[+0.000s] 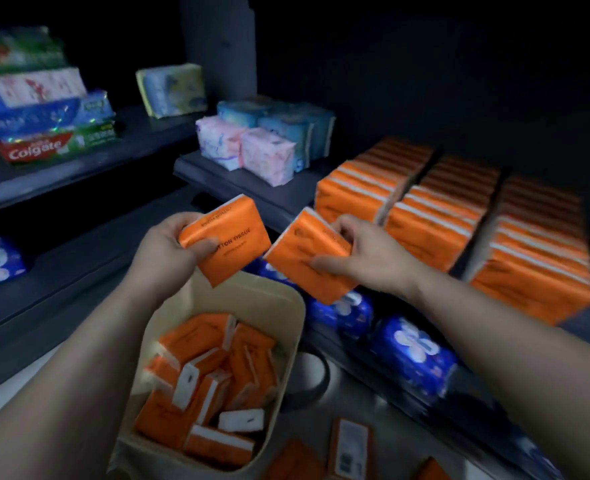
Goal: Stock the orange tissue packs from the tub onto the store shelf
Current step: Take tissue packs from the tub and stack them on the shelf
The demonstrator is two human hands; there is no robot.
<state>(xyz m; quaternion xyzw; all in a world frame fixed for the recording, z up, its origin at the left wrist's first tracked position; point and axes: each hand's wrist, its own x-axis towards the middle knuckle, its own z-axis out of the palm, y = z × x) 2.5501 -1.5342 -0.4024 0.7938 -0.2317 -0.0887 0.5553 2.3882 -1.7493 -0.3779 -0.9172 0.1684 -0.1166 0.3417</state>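
Note:
My left hand grips one orange tissue pack above the cream tub. My right hand grips a second orange tissue pack just beside it, in front of the shelf edge. The tub below holds several more orange packs lying jumbled. On the dark store shelf to the right stand three rows of stocked orange packs, running front to back.
Pink and blue tissue packs sit on the shelf left of the orange rows. Blue packs line the lower shelf. Toothpaste boxes are stacked on the left shelf. A few orange packs lie on the floor by the tub.

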